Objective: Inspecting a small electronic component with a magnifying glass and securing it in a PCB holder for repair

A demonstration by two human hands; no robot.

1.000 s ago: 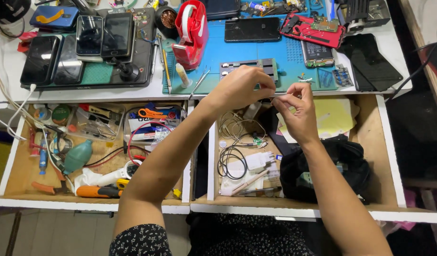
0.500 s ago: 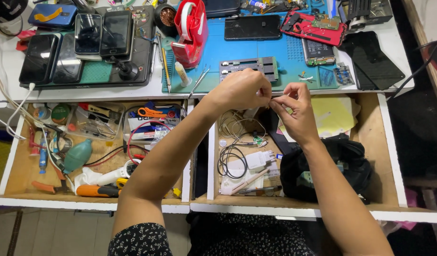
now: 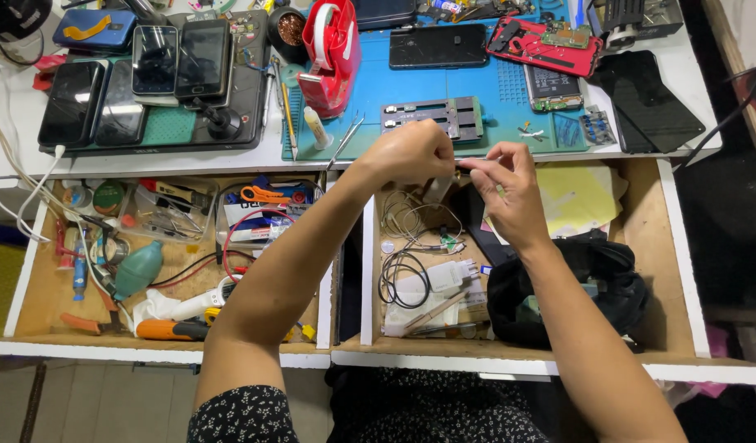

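My left hand [image 3: 411, 152] is closed over the open right drawer [image 3: 653, 246], just in front of the bench edge. A small pale part [image 3: 438, 190] shows under its fingers. My right hand [image 3: 505, 187] is close beside it, thumb and forefinger pinched on a thin strip [image 3: 464, 165] that runs between the two hands. What the strip is cannot be made out. Below the hands lie coiled cables [image 3: 402, 275] and a white charger [image 3: 443, 275].
A blue work mat [image 3: 484, 82] carries a metal jig [image 3: 433, 116], a dark phone [image 3: 438, 45], a red tape dispenser [image 3: 333, 53] and an opened red phone [image 3: 550, 41]. Several phones [image 3: 152, 74] lie at the left. The left drawer [image 3: 33, 287] holds tools and scissors [image 3: 267, 195]. A black bag [image 3: 575, 287] fills the right drawer's front.
Both hands stay together over the right drawer. My right fingers have shifted slightly while pinching; nothing else has moved.
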